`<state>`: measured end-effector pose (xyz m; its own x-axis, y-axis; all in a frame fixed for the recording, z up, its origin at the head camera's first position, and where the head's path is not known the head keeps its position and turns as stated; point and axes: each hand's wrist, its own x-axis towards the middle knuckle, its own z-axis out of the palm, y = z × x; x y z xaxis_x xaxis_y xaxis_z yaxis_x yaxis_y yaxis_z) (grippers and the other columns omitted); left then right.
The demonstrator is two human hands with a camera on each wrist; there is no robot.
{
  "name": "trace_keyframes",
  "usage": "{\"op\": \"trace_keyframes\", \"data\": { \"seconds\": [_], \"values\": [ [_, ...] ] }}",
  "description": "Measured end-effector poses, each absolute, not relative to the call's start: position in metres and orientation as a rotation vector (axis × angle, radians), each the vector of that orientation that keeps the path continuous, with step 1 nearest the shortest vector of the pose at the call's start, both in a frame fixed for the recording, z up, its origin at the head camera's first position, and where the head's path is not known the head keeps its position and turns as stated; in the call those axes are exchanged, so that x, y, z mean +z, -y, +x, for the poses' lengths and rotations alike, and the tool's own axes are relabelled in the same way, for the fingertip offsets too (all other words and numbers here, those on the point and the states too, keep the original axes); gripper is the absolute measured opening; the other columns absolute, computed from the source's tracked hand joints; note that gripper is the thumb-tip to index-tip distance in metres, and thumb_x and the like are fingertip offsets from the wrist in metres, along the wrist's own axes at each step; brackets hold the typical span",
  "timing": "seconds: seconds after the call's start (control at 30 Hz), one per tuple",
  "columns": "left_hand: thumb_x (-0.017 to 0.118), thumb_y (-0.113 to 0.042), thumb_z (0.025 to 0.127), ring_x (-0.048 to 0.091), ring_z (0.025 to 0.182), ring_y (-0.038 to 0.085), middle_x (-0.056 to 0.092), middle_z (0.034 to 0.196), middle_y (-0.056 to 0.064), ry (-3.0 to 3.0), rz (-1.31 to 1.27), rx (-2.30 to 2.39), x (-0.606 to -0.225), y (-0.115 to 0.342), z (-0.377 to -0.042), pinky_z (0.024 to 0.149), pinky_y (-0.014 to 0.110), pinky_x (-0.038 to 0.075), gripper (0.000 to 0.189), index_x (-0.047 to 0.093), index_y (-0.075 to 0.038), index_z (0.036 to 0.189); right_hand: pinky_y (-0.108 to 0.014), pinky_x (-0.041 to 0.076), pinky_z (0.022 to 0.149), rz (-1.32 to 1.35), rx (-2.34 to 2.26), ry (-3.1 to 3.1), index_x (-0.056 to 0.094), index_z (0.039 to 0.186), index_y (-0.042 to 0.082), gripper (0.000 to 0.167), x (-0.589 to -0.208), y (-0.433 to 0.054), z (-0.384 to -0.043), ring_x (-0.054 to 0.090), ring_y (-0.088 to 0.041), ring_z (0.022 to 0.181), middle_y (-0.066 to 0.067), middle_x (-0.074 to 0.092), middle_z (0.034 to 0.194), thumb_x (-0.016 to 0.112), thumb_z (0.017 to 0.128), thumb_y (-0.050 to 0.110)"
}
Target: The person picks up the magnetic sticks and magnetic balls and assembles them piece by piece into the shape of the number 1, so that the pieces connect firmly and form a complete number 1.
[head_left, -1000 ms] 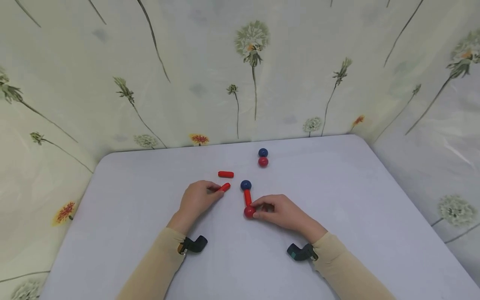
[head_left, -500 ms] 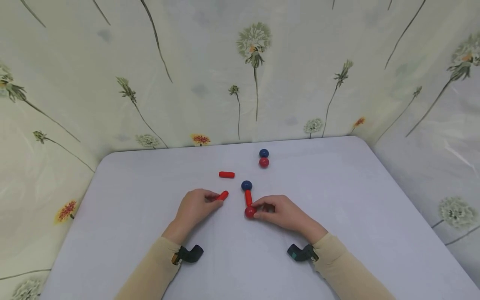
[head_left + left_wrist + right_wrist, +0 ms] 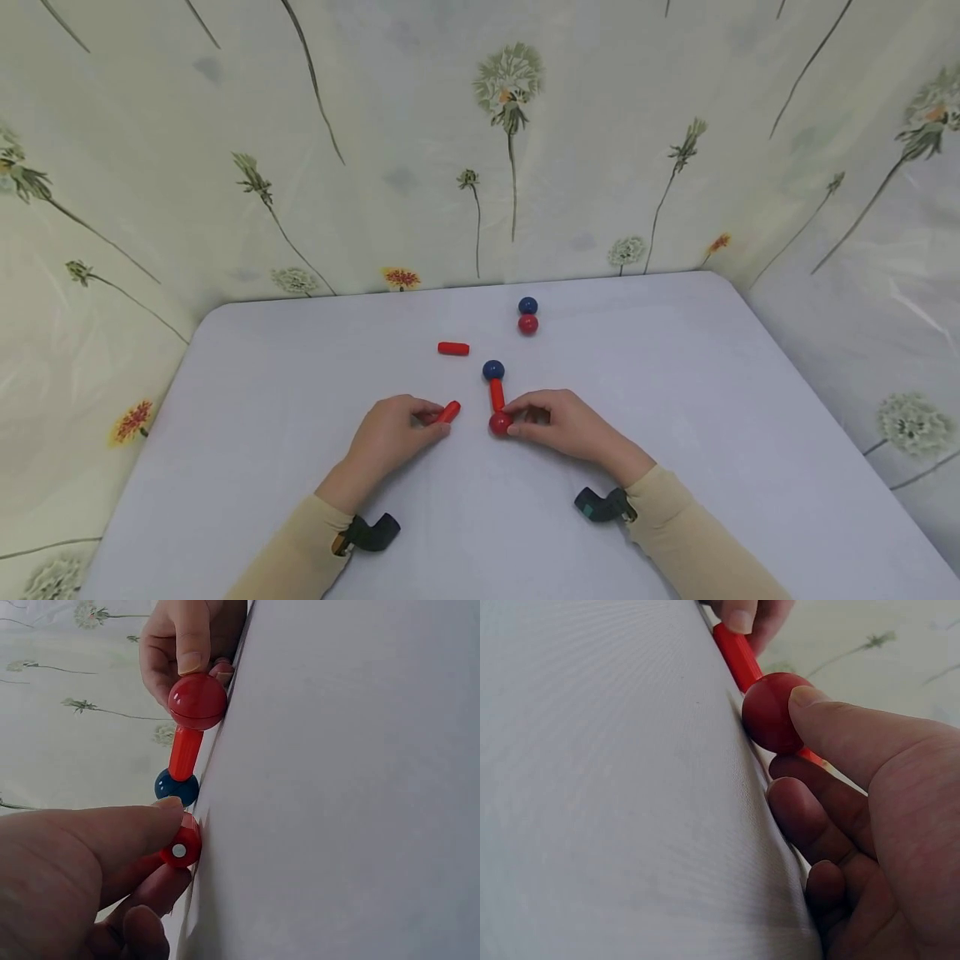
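Observation:
My left hand (image 3: 393, 432) pinches a short red rod (image 3: 449, 412) between thumb and fingers, low over the table. In the left wrist view the end of that rod (image 3: 180, 847) faces the camera and shows a white dot. My right hand (image 3: 562, 423) holds a red ball (image 3: 500, 424) with thumb and fingertips. Another red rod (image 3: 497, 395) joins this ball to a blue ball (image 3: 492, 370) at its far end. The held rod lies just left of the joined piece, apart from it in the head view.
A loose red rod (image 3: 453, 348) lies farther back, left of the joined piece. Near the table's back edge a blue ball (image 3: 528, 306) and a red ball (image 3: 528, 324) sit together. A flowered cloth (image 3: 337, 167) hangs behind the white table (image 3: 675, 375).
My left hand has drawn the red rod back toward me, away from the loose rod and level with the right hand's ball. The right hand has stayed on the red ball.

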<state>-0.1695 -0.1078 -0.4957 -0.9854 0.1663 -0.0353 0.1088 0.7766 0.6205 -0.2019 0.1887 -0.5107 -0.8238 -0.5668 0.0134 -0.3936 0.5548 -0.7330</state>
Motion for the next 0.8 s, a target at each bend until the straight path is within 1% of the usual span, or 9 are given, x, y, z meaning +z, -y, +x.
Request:
{"op": "trace_keyframes", "data": {
  "seconds": [0.17, 0.33, 0.53, 0.67, 0.8],
  "values": [
    [0.079, -0.041, 0.082, 0.059, 0.088, 0.013, 0.066, 0.085, -0.014, -2.879, 0.246, 1.002, -0.496, 0.109, -0.169, 0.074, 0.032, 0.049, 0.034, 0.077, -0.02, 0.109, -0.027, 0.052, 0.069, -0.812, -1.116, -2.567, 0.069, 0.115, 0.043, 0.029, -0.512, -0.189, -0.203, 0.06, -0.008, 0.081, 0.019, 0.066, 0.092, 0.073, 0.086, 0.049],
    [0.073, -0.045, 0.087, 0.06, 0.089, 0.011, 0.067, 0.091, -0.014, -2.883, 0.23, 0.994, -0.501, 0.113, -0.174, 0.075, 0.032, 0.05, 0.031, 0.077, -0.025, 0.11, -0.027, 0.052, 0.069, -0.81, -1.124, -2.558, 0.069, 0.115, 0.043, 0.029, -0.512, -0.189, -0.203, 0.06, -0.008, 0.08, 0.019, 0.066, 0.092, 0.073, 0.087, 0.047],
    [0.072, -0.041, 0.089, 0.057, 0.085, 0.01, 0.064, 0.087, -0.016, -2.842, 0.29, 1.019, -0.503, 0.116, -0.179, 0.072, 0.03, 0.048, 0.029, 0.075, -0.026, 0.114, -0.027, 0.052, 0.069, -0.809, -1.12, -2.563, 0.07, 0.116, 0.041, 0.03, -0.511, -0.189, -0.203, 0.06, -0.008, 0.08, 0.019, 0.066, 0.092, 0.074, 0.087, 0.045],
    [0.072, -0.038, 0.089, 0.057, 0.084, 0.009, 0.065, 0.087, -0.016, -2.825, 0.333, 1.023, -0.502, 0.115, -0.179, 0.073, 0.031, 0.048, 0.027, 0.076, -0.025, 0.113, -0.027, 0.052, 0.069, -0.813, -1.12, -2.566, 0.07, 0.116, 0.041, 0.03, -0.511, -0.189, -0.203, 0.06, -0.008, 0.081, 0.019, 0.066, 0.092, 0.074, 0.087, 0.046],
    [0.073, -0.038, 0.089, 0.057, 0.083, 0.01, 0.065, 0.086, -0.016, -2.816, 0.319, 1.006, -0.5, 0.112, -0.177, 0.072, 0.031, 0.049, 0.027, 0.076, -0.024, 0.111, -0.027, 0.052, 0.069, -0.806, -1.122, -2.564, 0.07, 0.115, 0.041, 0.03, -0.511, -0.189, -0.203, 0.06, -0.008, 0.081, 0.019, 0.066, 0.092, 0.074, 0.086, 0.047]
  ]
}}
